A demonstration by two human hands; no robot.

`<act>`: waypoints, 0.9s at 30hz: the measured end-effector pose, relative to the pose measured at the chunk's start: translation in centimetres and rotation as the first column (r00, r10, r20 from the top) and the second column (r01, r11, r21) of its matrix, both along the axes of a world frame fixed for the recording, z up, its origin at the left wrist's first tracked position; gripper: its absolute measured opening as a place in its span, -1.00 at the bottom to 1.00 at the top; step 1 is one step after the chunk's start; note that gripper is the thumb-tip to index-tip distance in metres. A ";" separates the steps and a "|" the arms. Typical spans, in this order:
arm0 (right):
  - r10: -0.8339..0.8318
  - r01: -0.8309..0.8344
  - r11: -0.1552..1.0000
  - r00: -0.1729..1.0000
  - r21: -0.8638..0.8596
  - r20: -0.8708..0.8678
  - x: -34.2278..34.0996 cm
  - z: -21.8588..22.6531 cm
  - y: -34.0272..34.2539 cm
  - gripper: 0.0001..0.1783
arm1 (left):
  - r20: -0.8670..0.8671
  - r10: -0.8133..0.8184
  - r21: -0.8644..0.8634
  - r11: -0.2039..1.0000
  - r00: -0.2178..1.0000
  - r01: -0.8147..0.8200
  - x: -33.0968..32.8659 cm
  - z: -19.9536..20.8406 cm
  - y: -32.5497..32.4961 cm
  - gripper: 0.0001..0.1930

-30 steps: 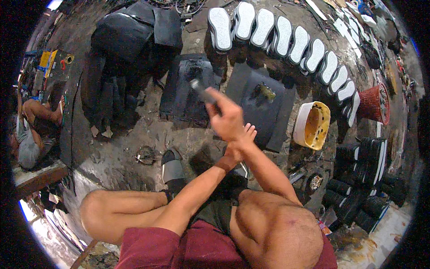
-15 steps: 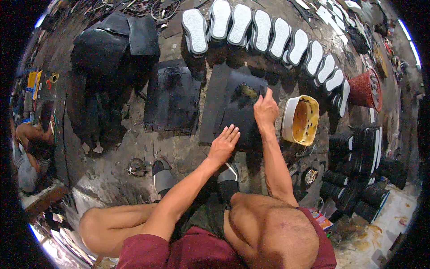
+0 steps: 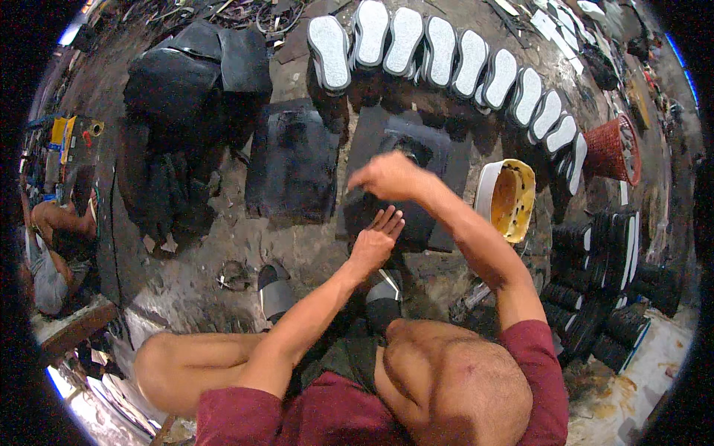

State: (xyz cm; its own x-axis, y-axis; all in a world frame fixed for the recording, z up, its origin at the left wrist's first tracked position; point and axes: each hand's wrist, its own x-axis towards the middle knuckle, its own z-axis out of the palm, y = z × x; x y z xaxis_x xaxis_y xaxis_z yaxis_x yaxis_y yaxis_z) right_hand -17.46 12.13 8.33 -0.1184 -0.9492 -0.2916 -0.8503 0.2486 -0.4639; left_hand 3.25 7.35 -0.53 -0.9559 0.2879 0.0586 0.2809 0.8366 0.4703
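Observation:
A black rubber-like sheet [image 3: 440, 167] lies on the ground before me, with a wet, shiny patch on its far part. My left hand [image 3: 378, 238] rests at the sheet's near edge, fingers stretched out and holding nothing. Over the left side of the sheet is my right hand [image 3: 393, 177], slightly smeared by motion. Its fingers are closed and point left; whatever they grip is hidden against the dark surface. To the right of the sheet stands a white tub [image 3: 486, 195] with a yellowish, dark-flecked inside and amber liquid.
Another dark coated sheet [image 3: 290, 167] lies to the left, beyond it a heap of black sheets [image 3: 175, 85]. White-topped soles [image 3: 439, 48] stand in a far arc, ending near a red basket [image 3: 611, 152]. Dark soles [image 3: 625, 253] are stacked at right. Another person [image 3: 50, 271] sits far left.
My right hand has swept left and nearer across the sheet from its right side. The yellowish puddle is spread into a dark, shiny film. My left hand has stayed at the near edge.

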 end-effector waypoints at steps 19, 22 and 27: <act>-0.141 0.114 0.974 0.981 -0.196 -0.132 3.2 0.9 1.3 -0.47 | 0.259 0.171 0.209 0.951 0.951 -0.228 -1.3 -1.2 2.2 -0.42; -0.680 0.614 0.724 0.711 -0.316 -0.178 -2.0 0.7 4.4 -0.53 | 0.058 -0.022 0.001 1.000 0.998 0.022 -1.4 -0.8 1.8 -0.33; -0.568 0.517 0.819 0.788 -0.248 -0.235 -1.4 -3.3 7.0 -0.60 | -0.011 0.056 0.104 0.993 0.998 -0.054 -0.5 0.4 2.4 -0.28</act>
State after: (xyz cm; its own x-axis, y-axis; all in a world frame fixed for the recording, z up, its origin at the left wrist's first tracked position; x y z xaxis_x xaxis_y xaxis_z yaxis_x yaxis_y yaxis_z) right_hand -18.87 19.16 5.04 -0.6813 -0.7319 -0.0111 -0.6966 0.6529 -0.2975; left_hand 2.77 9.73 -0.11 -0.9690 0.2267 0.0985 0.2427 0.7982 0.5513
